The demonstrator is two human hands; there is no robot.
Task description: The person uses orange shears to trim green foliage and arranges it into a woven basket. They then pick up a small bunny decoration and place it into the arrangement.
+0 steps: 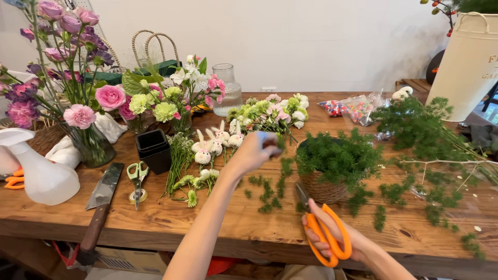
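We are at the trimming step. Our left hand (pixel 258 150), centre frame, pinches what looks like a green sprig (pixel 280 142) beside the basket (pixel 322 189). Our right hand (pixel 332 238), lower centre, grips orange scissors (pixel 324 231). Next, we should bring the blades to the stem.
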